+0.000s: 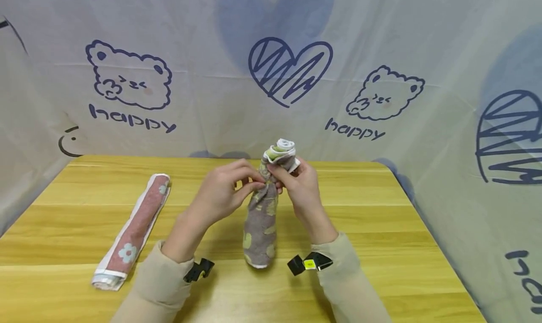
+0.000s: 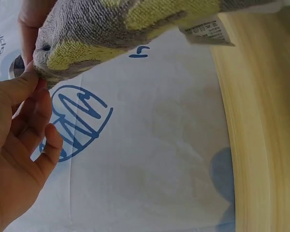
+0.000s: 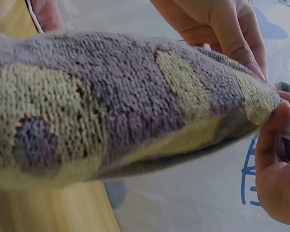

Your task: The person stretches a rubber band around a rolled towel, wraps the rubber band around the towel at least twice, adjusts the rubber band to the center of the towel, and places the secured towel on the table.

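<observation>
A rolled grey-brown towel (image 1: pixel 260 229) with yellow-green patches stands nearly upright in front of me, narrowed tightly at its upper part. Its coiled, white-edged top end (image 1: pixel 285 145) rises above both hands. My left hand (image 1: pixel 222 186) pinches the cloth at the narrow part with thumb and forefinger; the left wrist view shows this left hand (image 2: pixel 19 140) with its other fingers curled beside the towel (image 2: pixel 96 36). From the right, my right hand (image 1: pixel 302 186) grips the towel just above the narrowing, thumb across the front. In the right wrist view the towel (image 3: pixel 130 96) tapers toward the fingers.
To the left, a rolled pink towel (image 1: pixel 141 222) with white edges and pale blue flowers lies on the wooden table (image 1: pixel 364 266). Behind the table hangs a pale cloth (image 1: pixel 203 78) with drawn bears and hearts. A small printed label (image 2: pixel 208 32) sticks out from the grey-brown towel.
</observation>
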`<state>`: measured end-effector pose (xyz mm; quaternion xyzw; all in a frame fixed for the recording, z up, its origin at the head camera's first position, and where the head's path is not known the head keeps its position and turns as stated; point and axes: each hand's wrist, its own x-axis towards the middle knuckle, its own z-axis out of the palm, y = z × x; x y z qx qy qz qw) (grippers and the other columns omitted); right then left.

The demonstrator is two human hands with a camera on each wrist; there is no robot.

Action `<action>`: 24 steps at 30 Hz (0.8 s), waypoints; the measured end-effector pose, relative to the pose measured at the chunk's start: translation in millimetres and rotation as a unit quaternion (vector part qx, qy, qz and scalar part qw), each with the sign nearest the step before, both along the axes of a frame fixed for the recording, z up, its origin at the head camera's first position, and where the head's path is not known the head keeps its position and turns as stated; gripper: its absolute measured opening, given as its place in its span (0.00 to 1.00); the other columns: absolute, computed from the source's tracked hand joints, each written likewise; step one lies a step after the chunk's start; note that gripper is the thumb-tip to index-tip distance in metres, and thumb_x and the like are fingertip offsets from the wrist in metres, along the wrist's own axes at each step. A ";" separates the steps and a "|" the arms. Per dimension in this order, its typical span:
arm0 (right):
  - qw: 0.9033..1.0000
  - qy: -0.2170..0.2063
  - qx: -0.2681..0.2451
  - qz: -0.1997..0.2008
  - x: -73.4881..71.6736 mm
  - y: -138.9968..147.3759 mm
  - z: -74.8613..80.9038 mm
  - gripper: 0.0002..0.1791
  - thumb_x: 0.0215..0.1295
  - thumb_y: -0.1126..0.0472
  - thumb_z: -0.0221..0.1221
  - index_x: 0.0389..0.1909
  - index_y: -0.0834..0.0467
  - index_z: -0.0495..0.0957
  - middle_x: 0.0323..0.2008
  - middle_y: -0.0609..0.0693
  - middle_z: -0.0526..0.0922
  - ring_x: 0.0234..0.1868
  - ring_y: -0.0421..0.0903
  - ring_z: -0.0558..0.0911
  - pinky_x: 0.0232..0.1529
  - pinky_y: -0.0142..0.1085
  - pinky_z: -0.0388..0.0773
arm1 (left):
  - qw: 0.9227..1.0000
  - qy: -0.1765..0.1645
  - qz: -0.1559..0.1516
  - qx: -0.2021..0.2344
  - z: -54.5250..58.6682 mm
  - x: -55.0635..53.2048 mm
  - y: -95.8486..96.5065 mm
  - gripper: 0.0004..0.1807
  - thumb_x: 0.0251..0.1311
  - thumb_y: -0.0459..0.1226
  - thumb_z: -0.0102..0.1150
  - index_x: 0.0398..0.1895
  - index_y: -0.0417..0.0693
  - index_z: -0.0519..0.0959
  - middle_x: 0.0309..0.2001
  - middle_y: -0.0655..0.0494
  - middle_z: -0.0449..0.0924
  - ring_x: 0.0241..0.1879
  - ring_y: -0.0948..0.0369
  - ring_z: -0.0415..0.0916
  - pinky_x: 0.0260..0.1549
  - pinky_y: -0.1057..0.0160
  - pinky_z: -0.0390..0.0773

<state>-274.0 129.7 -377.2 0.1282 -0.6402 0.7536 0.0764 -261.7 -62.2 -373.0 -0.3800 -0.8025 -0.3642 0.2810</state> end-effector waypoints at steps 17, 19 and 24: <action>0.994 -0.044 -0.030 -0.094 -7.8 1.6 -0.5 0.06 0.60 0.71 0.68 0.32 0.61 0.81 0.20 0.44 0.76 0.17 0.35 0.72 0.16 0.25 0.71 | 0.989 -0.093 0.022 -0.117 -8.5 6.6 24.0 0.03 0.75 0.34 0.57 0.40 0.45 0.73 0.37 0.57 0.72 0.33 0.61 0.73 0.32 0.62 0.80; 0.993 -0.053 -0.037 -0.100 -9.7 4.2 -0.6 0.07 0.59 0.71 0.69 0.30 0.59 0.80 0.19 0.43 0.76 0.16 0.35 0.71 0.16 0.25 0.70 | 0.986 -0.110 0.005 -0.123 -7.9 8.1 25.8 0.03 0.75 0.33 0.56 0.41 0.45 0.73 0.37 0.57 0.72 0.34 0.61 0.73 0.35 0.62 0.81; 0.994 -0.071 -0.034 -0.069 -10.9 8.2 -0.6 0.06 0.62 0.71 0.68 0.34 0.61 0.80 0.20 0.44 0.77 0.16 0.36 0.72 0.16 0.25 0.70 | 0.982 -0.139 -0.010 -0.125 -5.5 10.8 23.4 0.02 0.75 0.32 0.54 0.42 0.45 0.72 0.37 0.57 0.71 0.35 0.61 0.74 0.36 0.64 0.82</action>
